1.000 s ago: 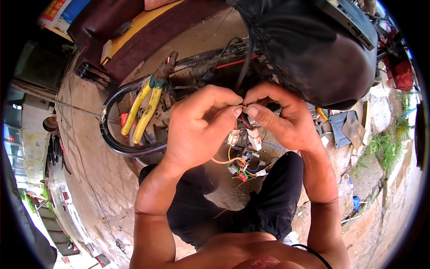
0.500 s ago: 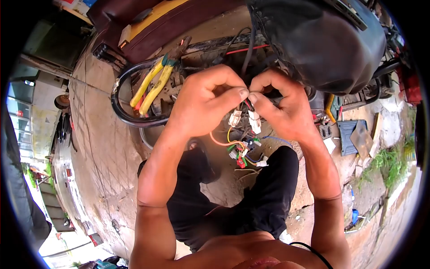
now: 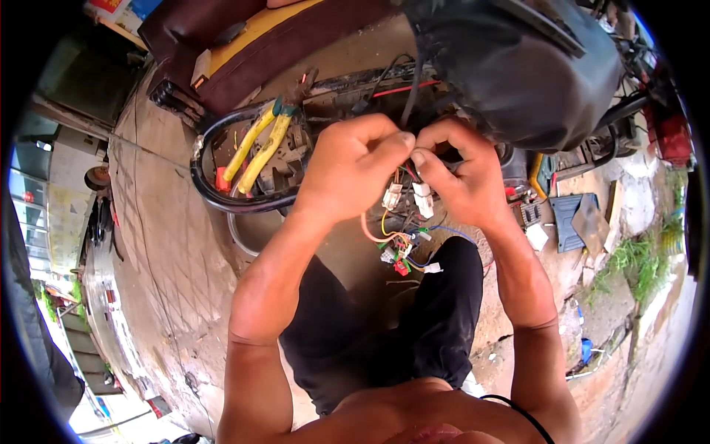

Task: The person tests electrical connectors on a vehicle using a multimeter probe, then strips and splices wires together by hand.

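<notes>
My left hand (image 3: 355, 170) and my right hand (image 3: 464, 169) meet at their fingertips, each with thumb and forefinger pinched. Thin wires (image 3: 408, 172) run up into this pinch; their ends are hidden by the fingers. Just below hang two white plug connectors, one (image 3: 393, 195) under my left fingers and the other (image 3: 423, 200) beside my right thumb. Lower down, a loose cluster of coloured wires ends in small plugs, among them a red plug (image 3: 401, 266) and a white plug (image 3: 432, 268).
Yellow-handled pliers (image 3: 265, 154) rest across a bent black tube (image 3: 200, 172) at left. A black padded seat (image 3: 536, 89) overhangs the right side. Behind stands a maroon sofa-like piece (image 3: 259, 63). A blue-grey plastic tray (image 3: 568, 222) lies on the ground to the right.
The view has shifted slightly. Both hands keep their pinch at the wires, with the left wrist a little further right. My left knee has moved.
</notes>
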A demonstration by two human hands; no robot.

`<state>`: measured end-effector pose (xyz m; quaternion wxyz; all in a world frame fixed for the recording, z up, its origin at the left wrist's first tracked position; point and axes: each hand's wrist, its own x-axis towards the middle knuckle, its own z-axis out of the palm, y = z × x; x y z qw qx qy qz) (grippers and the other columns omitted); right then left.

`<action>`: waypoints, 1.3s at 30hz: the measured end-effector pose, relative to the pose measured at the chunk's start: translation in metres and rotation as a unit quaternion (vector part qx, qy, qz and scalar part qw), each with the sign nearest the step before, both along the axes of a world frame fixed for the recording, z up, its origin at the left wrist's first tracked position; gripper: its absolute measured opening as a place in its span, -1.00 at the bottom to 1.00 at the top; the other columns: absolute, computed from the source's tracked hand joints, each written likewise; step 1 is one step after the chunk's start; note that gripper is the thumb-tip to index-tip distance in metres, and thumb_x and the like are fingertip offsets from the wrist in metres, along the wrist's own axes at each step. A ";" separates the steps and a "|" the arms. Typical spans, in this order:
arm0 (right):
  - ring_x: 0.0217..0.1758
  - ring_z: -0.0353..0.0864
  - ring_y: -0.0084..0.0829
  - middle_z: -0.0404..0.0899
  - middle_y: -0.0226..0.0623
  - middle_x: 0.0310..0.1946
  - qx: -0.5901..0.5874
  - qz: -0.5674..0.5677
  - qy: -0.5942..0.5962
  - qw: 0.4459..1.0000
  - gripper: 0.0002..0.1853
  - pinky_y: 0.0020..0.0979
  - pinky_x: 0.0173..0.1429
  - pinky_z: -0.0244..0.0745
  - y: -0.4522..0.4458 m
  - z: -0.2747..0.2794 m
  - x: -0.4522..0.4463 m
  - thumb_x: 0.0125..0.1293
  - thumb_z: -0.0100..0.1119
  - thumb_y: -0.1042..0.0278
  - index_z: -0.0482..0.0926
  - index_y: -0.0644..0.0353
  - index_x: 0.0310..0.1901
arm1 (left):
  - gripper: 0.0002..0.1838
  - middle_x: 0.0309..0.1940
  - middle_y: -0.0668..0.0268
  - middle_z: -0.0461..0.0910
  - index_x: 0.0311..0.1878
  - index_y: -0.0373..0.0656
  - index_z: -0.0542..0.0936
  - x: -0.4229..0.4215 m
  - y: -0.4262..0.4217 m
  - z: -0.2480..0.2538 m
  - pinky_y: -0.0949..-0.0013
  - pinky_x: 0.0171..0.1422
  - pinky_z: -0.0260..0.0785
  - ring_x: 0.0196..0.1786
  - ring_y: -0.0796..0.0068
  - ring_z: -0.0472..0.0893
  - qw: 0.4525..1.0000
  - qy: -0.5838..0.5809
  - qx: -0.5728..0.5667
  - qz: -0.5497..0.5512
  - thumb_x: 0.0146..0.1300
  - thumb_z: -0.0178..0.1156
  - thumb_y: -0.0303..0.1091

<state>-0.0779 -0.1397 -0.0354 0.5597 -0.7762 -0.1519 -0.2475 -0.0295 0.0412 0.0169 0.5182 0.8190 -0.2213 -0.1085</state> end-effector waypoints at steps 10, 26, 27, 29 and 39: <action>-0.25 0.54 -0.62 0.63 -0.40 -0.38 0.056 0.035 0.049 0.997 -0.85 -0.44 -0.09 0.50 -0.003 0.005 -0.006 0.36 0.28 0.39 0.62 0.30 -0.18 | -0.89 -0.40 0.41 0.66 -0.17 -0.30 0.71 0.008 0.009 -0.001 0.58 -0.34 0.30 -0.42 0.76 0.47 0.990 0.070 -0.088 -0.090 0.40 0.29 -0.44; -0.30 0.43 -0.70 0.55 -0.54 -0.37 0.063 0.016 0.206 0.976 -0.85 -0.52 -0.19 0.42 0.000 0.022 -0.003 0.39 0.25 0.32 0.62 0.22 -0.16 | -0.86 -0.31 0.18 0.57 -0.18 -0.23 0.62 0.006 0.010 -0.013 0.18 -0.30 0.51 -0.36 0.13 0.66 0.892 -0.446 0.010 -0.072 0.22 0.33 -0.61; -0.28 0.43 -0.69 0.55 -0.54 -0.36 0.056 0.018 0.211 0.976 -0.84 -0.51 -0.18 0.42 0.000 0.024 -0.003 0.40 0.25 0.32 0.62 0.22 -0.14 | -0.86 -0.31 0.17 0.57 -0.19 -0.22 0.62 0.008 0.009 -0.010 0.16 -0.29 0.52 -0.35 0.11 0.66 0.890 -0.449 0.016 -0.072 0.21 0.33 -0.61; -0.26 0.44 -0.69 0.55 -0.53 -0.34 0.043 0.020 0.222 0.974 -0.84 -0.50 -0.15 0.43 -0.001 0.027 -0.002 0.41 0.24 0.31 0.62 0.22 -0.12 | -0.86 -0.30 0.17 0.55 -0.19 -0.21 0.61 0.011 0.006 -0.007 0.12 -0.26 0.53 -0.32 0.05 0.66 0.887 -0.455 0.028 -0.073 0.21 0.33 -0.61; -0.17 0.51 -0.64 0.61 -0.45 -0.26 0.069 0.113 0.218 0.967 -0.85 -0.50 -0.03 0.46 -0.013 0.015 0.005 0.45 0.28 0.30 0.62 0.20 -0.12 | -0.94 -0.36 0.24 0.59 -0.24 -0.23 0.63 0.015 0.011 0.005 0.29 -0.27 0.47 -0.36 0.27 0.65 0.927 -0.352 0.050 -0.119 0.27 0.33 -0.52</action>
